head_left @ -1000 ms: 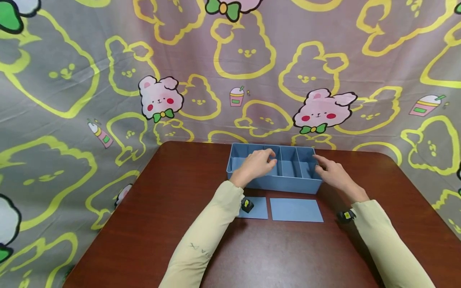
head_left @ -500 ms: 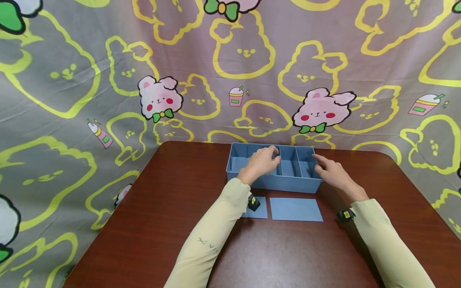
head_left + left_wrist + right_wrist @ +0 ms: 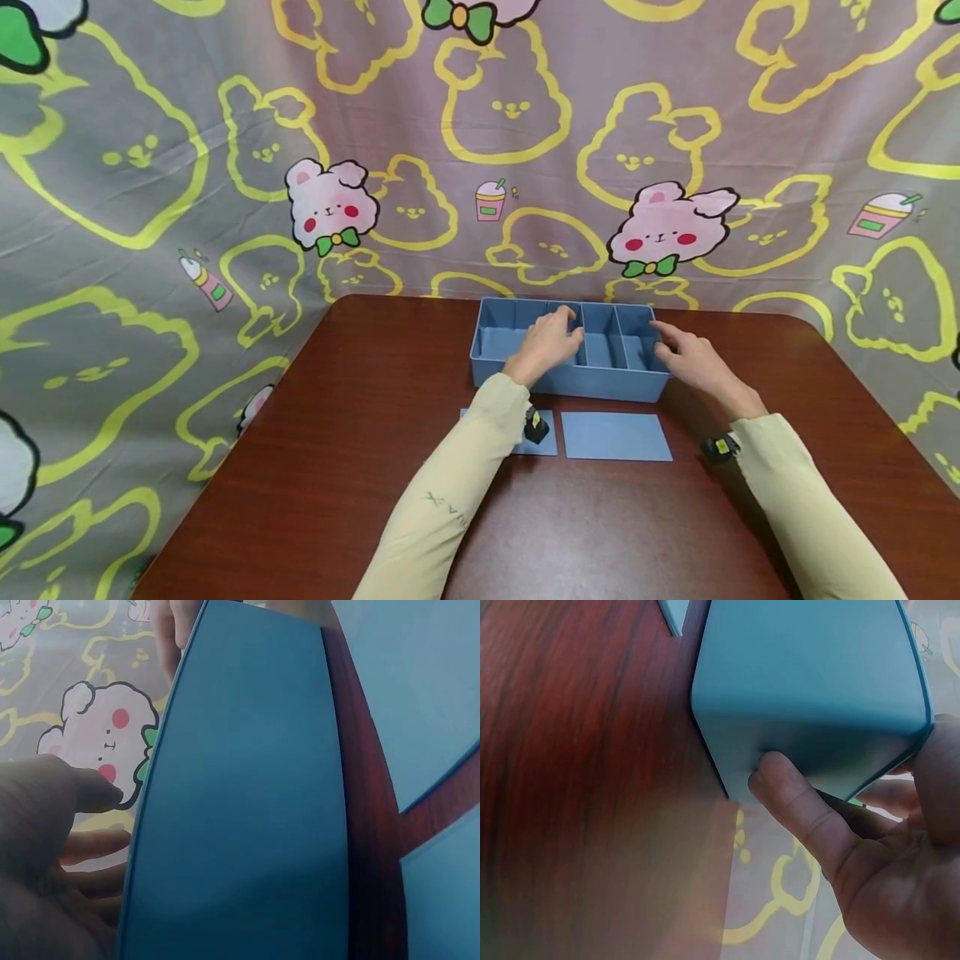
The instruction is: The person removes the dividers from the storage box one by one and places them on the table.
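The divided blue box (image 3: 600,385) lies on the tabletop (image 3: 375,400), its middle beneath the left hand (image 3: 550,340), whose grip is loose, fingers parted. The right hand (image 3: 701,364) pinches its end wall, thumb outside. Both arms reach forward. Dark marks on the left sleeve (image 3: 429,533) are too small to read.

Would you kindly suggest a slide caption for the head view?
Left hand over a divided blue tray, right hand at its end, two blue panels lying in front.
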A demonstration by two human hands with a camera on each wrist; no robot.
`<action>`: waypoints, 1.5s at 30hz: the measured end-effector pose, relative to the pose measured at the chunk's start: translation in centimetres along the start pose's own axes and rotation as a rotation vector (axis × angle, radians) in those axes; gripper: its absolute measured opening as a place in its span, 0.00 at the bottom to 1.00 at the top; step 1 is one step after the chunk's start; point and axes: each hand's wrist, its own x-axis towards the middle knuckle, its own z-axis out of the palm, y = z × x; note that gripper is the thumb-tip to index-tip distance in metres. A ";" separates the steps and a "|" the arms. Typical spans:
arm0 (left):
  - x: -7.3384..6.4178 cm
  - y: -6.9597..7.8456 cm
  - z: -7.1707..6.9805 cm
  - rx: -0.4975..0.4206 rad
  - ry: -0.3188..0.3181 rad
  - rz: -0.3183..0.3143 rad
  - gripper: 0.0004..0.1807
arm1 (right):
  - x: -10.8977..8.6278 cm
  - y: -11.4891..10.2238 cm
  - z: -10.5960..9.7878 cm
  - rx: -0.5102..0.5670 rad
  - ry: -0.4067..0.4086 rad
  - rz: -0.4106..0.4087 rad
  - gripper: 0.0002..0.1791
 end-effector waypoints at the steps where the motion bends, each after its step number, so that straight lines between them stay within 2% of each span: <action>1: 0.0 0.0 0.1 -0.005 -0.006 0.003 0.24 | 0.0 0.0 0.0 0.000 0.000 0.001 0.30; 4: 0.2 0.2 0.4 -0.007 -0.023 0.002 0.25 | 0.0 0.0 0.0 0.001 0.000 0.002 0.30; 16: 0.5 0.6 1.0 -0.008 -0.072 -0.071 0.29 | -0.1 -0.1 -0.1 0.004 -0.002 -0.005 0.30; 25: 0.7 1.1 1.6 0.092 -0.064 -0.107 0.29 | 0.0 -0.1 -0.1 0.006 -0.002 -0.005 0.30; 30: 0.9 1.1 1.8 0.078 -0.095 -0.128 0.31 | 0.0 -0.1 -0.1 0.006 0.000 0.000 0.30; 33: 1.0 1.0 2.0 0.064 -0.122 -0.135 0.30 | 0.0 0.0 0.0 0.004 0.001 -0.001 0.30; 39: 1.3 1.0 2.1 0.077 -0.145 -0.145 0.21 | 0.1 0.1 0.0 0.001 0.010 -0.008 0.30; 45: 1.3 0.9 2.2 0.080 -0.150 -0.156 0.21 | 0.1 0.2 0.0 -0.003 0.012 -0.010 0.30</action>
